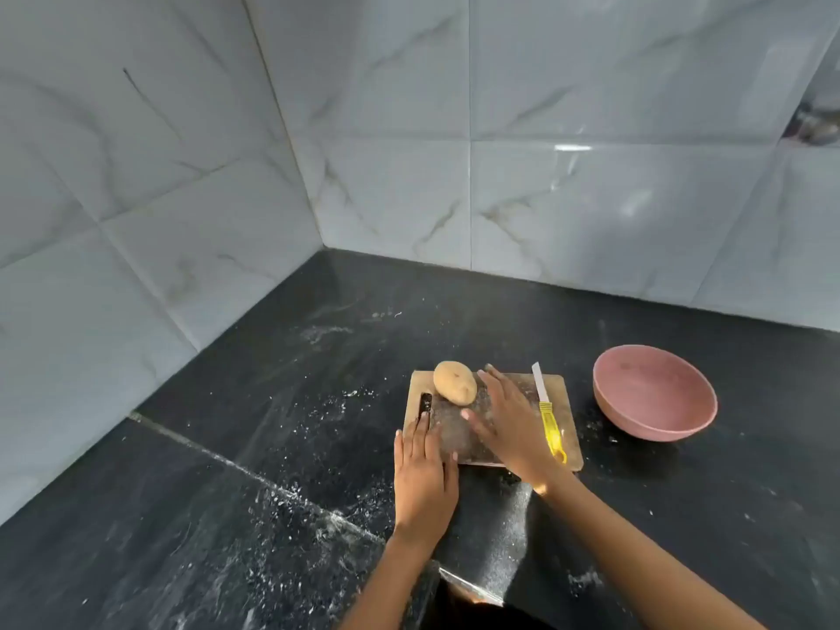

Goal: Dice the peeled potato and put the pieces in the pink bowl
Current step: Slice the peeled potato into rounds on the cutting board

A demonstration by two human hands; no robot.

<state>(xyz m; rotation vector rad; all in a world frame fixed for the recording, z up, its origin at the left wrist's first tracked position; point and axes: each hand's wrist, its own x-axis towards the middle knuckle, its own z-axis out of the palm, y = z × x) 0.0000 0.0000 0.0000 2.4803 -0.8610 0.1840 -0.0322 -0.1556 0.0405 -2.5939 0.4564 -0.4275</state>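
Observation:
A whole tan potato [454, 382] lies at the far left corner of a wooden cutting board [566, 393]. A knife [547, 413] with a white blade and yellow handle rests along the board's right side. The empty pink bowl [654, 393] stands on the counter to the right of the board. My left hand [425, 475] lies flat on the board's near left edge, fingers together, holding nothing. My right hand [507, 422] is spread flat over the middle of the board, its fingertips just right of the potato, and it grips nothing.
The black stone counter [272, 447] is dusted with white specks at the left and front. Tiled walls meet in a corner behind the board. The counter's front edge runs just below my forearms.

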